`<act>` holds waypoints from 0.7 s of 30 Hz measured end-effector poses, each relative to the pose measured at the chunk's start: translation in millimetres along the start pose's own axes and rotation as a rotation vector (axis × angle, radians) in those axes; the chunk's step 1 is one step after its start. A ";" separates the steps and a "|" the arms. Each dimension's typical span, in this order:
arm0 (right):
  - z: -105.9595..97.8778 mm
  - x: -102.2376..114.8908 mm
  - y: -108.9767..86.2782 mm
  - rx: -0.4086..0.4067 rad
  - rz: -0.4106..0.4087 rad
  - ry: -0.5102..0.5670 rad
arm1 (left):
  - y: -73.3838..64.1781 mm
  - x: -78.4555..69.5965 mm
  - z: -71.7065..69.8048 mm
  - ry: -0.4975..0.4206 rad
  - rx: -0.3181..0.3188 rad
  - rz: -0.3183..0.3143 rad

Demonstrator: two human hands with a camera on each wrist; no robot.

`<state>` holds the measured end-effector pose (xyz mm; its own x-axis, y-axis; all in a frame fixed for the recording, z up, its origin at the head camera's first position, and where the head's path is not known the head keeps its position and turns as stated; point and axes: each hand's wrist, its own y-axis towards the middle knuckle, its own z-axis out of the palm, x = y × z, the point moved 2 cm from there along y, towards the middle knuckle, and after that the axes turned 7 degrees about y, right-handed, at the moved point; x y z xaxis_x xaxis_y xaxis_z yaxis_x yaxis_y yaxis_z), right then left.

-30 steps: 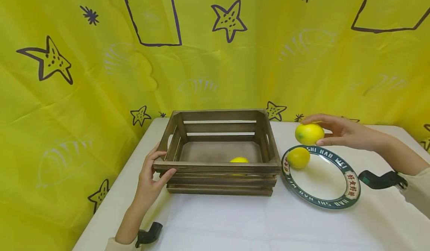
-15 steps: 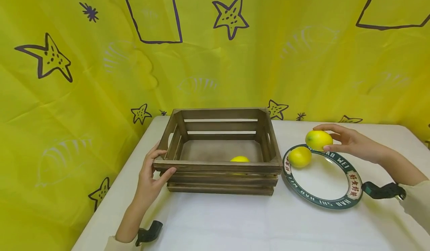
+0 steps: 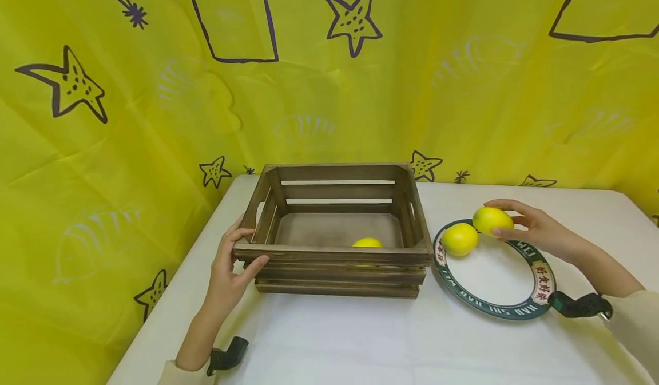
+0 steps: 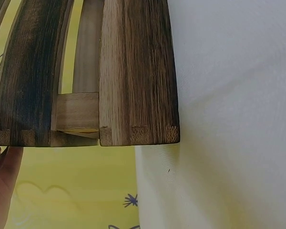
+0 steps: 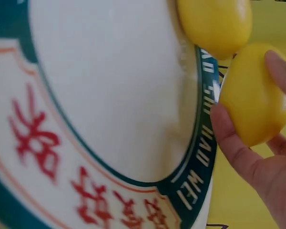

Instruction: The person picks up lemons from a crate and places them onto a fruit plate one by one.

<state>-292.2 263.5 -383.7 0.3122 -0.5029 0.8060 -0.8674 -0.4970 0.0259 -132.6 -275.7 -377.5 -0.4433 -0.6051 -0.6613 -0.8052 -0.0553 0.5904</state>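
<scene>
My right hand [image 3: 538,229] pinches a lemon [image 3: 492,221] between thumb and fingers, over the far rim of the plate [image 3: 544,282]. The plate is white with a green lettered border. A second lemon [image 3: 460,239] lies on its left side, close beside the held one. In the right wrist view the held lemon [image 5: 255,95] sits between thumb and fingertips. My left hand [image 3: 230,265] grips the near left corner of a brown wooden crate [image 3: 334,256], thumb on the front slat. Inside, a third lemon [image 3: 368,242] shows partly behind the front wall.
A white cloth [image 3: 360,339] covers the table. Behind it hangs a yellow curtain [image 3: 329,99] with starfish drawings. The crate stands left of the plate, with a narrow gap between them. Dark wrist mounts [image 3: 579,305] sit at both wrists.
My right hand has moved the held lemon rightward and down toward the plate's far rim. The left hand keeps its grip on the crate; the view has tilted slightly.
</scene>
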 end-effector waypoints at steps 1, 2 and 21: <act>1.0 -1.3 0.0 -0.003 0.008 -0.011 | 0.1 -0.2 -0.2 -0.001 -0.001 0.000; 2.0 -2.8 0.1 -0.004 0.012 -0.024 | 0.2 -0.3 -0.3 0.000 -0.002 0.002; 14.1 -9.9 -5.1 -0.031 -0.166 -0.110 | -1.0 -1.2 -0.2 -0.005 0.001 0.012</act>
<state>-285.3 261.0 -400.2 0.4914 -0.4910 0.7193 -0.8112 -0.5586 0.1730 -131.2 -275.0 -377.2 -0.4548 -0.6020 -0.6563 -0.8003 -0.0470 0.5977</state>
